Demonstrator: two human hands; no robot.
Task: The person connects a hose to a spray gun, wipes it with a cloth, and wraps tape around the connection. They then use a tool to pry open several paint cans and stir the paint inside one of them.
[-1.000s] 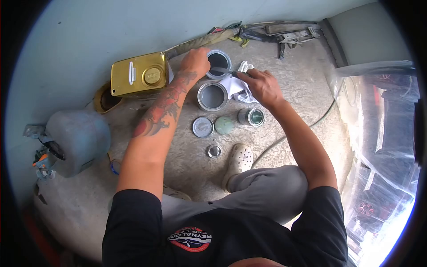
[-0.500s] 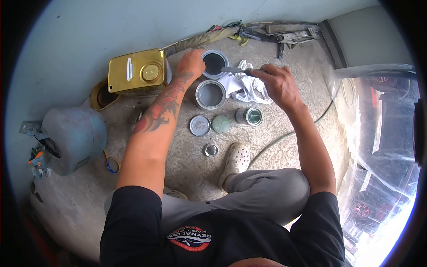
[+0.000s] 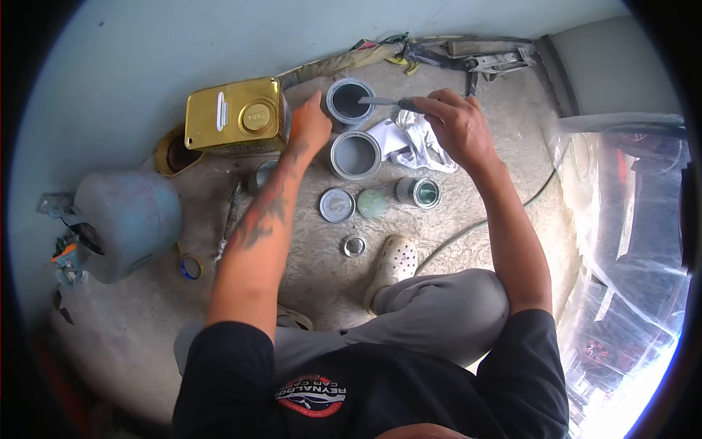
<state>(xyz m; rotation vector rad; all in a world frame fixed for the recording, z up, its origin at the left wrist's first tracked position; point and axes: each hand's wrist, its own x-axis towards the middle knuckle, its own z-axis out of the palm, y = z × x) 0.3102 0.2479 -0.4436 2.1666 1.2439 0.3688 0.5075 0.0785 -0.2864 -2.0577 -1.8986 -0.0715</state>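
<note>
My right hand (image 3: 462, 126) grips a putty knife (image 3: 391, 101) by its handle. The blade points left and its tip lies over the open can of dark paint (image 3: 338, 121). My left hand (image 3: 311, 123) is closed at that can's left side, seemingly holding it; the fingertips are hidden. Just below stands an open can of grey paint (image 3: 356, 155). A small can with green inside (image 3: 418, 192) stands lower right, near a round grey lid (image 3: 337, 205), a greenish disc (image 3: 372, 204) and a small silver lid or cup (image 3: 354, 246).
A gold rectangular tin (image 3: 234, 117) stands left of my left hand. White cloth (image 3: 420, 146) lies below my right hand. A blue-grey tank (image 3: 128, 223) is at far left, a hose (image 3: 504, 212) crosses the floor at right, and clear plastic sheeting (image 3: 614, 278) hangs beyond.
The view has shifted slightly. The dark paint can has moved a little left relative to the grey one. My left hand has come lower, and the knife tip now lies over the dark paint.
</note>
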